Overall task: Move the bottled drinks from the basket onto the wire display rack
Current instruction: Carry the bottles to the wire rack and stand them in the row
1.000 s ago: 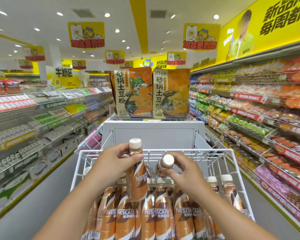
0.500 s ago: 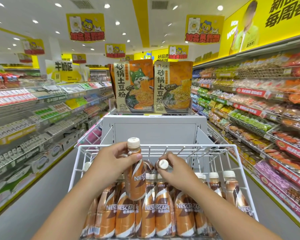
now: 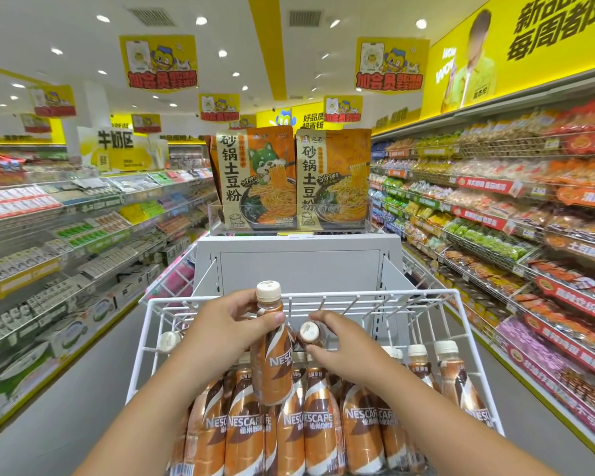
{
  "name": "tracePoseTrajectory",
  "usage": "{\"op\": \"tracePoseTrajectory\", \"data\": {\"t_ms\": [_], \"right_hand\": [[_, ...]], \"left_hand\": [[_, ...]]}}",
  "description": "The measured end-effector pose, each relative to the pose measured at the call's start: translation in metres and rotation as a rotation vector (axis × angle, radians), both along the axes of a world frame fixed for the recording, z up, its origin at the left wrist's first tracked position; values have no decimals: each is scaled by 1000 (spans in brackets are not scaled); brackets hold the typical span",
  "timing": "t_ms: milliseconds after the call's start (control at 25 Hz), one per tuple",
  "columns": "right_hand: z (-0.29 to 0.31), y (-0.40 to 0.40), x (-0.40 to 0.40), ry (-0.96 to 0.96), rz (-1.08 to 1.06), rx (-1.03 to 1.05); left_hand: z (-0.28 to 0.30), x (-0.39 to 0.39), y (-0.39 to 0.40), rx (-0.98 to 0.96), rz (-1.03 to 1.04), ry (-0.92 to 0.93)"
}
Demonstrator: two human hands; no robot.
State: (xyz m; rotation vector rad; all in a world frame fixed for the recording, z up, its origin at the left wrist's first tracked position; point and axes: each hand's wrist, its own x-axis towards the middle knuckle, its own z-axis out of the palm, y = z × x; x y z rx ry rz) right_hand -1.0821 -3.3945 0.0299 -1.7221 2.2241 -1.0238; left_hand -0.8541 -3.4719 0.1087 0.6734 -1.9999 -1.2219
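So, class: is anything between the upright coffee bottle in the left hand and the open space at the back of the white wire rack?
The right hand, holding a tilted brown bottle, sits beside that path; nothing visible blocks the brown Nescafe bottle in the left hand.

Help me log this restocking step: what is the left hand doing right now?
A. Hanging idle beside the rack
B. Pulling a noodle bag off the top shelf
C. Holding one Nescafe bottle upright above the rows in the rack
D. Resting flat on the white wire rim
C: the left hand grips an upright Nescafe bottle raised above the bottles standing in the wire rack.
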Motion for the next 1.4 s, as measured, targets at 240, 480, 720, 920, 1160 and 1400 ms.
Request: {"op": "tracePoseTrajectory", "data": {"t_ms": [240, 480, 720, 920, 1160, 1400], "right_hand": [[17, 30, 7, -150, 39, -125], [51, 49, 26, -464, 211, -149], [57, 48, 36, -301, 145, -111], [62, 54, 36, -255, 73, -137], [68, 69, 10, -274, 31, -262], [58, 76, -4, -187, 55, -276]], "left_hand": [[0, -10, 5, 15, -40, -8], [3, -24, 15, -28, -10, 31], [4, -36, 28, -38, -54, 84], [-3, -26, 23, -107, -59, 57], [-53, 3, -4, -718, 215, -410], [-92, -6, -12, -893, 269, -584]]}}
